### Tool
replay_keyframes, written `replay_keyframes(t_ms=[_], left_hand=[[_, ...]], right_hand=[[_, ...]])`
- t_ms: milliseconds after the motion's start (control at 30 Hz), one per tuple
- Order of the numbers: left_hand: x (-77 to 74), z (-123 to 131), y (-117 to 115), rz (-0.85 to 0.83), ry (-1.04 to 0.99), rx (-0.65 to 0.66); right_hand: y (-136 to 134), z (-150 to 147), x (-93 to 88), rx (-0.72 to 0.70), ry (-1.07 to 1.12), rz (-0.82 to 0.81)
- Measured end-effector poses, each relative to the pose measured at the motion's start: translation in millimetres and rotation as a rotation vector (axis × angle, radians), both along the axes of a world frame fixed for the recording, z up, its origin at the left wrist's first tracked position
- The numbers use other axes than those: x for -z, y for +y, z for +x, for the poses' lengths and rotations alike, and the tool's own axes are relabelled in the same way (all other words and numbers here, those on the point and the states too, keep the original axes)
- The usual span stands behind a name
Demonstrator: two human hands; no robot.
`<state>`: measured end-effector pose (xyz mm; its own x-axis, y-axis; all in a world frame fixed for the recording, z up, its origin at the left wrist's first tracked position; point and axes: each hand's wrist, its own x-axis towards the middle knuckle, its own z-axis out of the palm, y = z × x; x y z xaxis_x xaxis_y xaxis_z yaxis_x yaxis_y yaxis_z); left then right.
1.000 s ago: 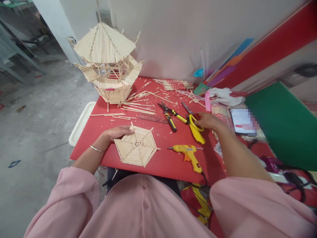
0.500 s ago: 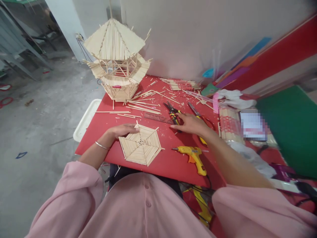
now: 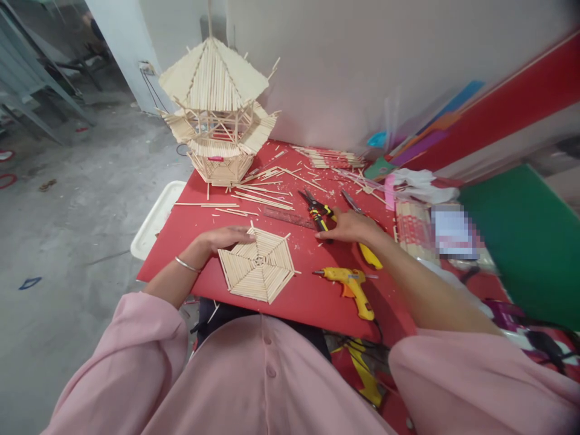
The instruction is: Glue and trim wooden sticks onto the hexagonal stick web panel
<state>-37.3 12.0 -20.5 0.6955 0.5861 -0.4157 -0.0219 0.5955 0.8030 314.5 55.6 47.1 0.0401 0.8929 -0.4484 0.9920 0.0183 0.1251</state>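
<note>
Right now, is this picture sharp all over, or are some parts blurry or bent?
In the head view, the middle is fairly sharp: the hexagonal stick panel under the left hand and the glue gun read clearly. The right hand, over the cutters, is slightly soft. The edges smear and bow, notably the green board; one patch is pixelated. Light is even, with no glare.

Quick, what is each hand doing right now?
Left hand: open, flat on the edge of the hexagonal wooden-stick panel.
Right hand: open, holding nothing, fingers reaching the black-and-yellow-handled cutting pliers.
</note>
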Motion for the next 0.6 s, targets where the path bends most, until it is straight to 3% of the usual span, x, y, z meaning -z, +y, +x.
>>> replay_keyframes(t_ms=[167,300,367,600], left_hand=[[-3.0,0.0,1.2,0.041,0.002,-0.009],[-12.3,-0.2,-0.7,0.132,-0.071,0.047],[-19.8,0.1,-2.7,0.205,-0.083,0.081],[-52.5,1.3,-13.3,0.365,-0.038,0.143]], right_hand=[[3.6,5.6,-14.4,0.044,-0.014,0.044],[-18.0,-0.6,-29.1,-0.001,0.228,0.127],[-33.5,-12.1,-39.0,-0.104,0.320,0.121],[-57.6,-60.1,-78.8,-0.525,0.123,0.179]])
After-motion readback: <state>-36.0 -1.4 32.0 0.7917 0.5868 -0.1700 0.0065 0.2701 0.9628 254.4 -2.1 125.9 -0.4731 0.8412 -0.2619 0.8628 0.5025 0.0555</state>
